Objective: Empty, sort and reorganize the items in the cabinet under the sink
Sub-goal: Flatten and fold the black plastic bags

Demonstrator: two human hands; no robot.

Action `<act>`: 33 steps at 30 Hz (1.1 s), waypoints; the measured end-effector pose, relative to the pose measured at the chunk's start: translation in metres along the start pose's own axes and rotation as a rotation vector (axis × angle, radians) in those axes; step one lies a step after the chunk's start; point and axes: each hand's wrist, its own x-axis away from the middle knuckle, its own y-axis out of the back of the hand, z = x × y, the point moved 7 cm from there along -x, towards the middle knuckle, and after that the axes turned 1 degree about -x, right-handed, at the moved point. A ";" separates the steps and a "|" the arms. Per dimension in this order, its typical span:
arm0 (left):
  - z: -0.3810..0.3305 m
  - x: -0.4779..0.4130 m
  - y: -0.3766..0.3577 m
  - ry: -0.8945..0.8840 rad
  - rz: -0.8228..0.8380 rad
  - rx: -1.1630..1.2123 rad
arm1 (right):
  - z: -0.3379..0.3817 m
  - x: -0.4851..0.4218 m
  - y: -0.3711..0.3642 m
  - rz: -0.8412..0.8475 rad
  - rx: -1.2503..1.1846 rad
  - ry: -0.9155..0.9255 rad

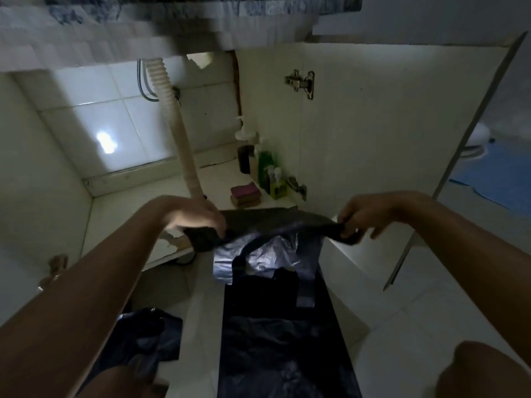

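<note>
both hands out in front of the open cabinet (pixel 43 168). left hand (pixel 198 218) and right hand (pixel 366 216) each grip one end of a dark plastic bag (pixel 273 222), fingers curled tight on it. bag pulled taut between them, the rest hanging down over the floor tiles. second dark bag (pixel 146 334) crumpled on the tiles, lower left. inside the cabinet, right side: bottles (pixel 265 165) in a cluster, sponges (pixel 245 192) stacked near the drain hose (pixel 184 139).
</note>
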 end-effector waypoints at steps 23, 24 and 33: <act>0.088 -0.076 -0.272 0.382 0.566 -0.214 | -0.153 -0.098 -0.277 0.329 0.079 -0.376; 0.092 -0.078 -0.279 0.390 0.560 -0.209 | -0.154 -0.098 -0.284 0.329 0.071 -0.374; 0.110 -0.086 -0.336 0.324 0.618 -0.144 | -0.166 -0.094 -0.338 0.643 0.330 -0.392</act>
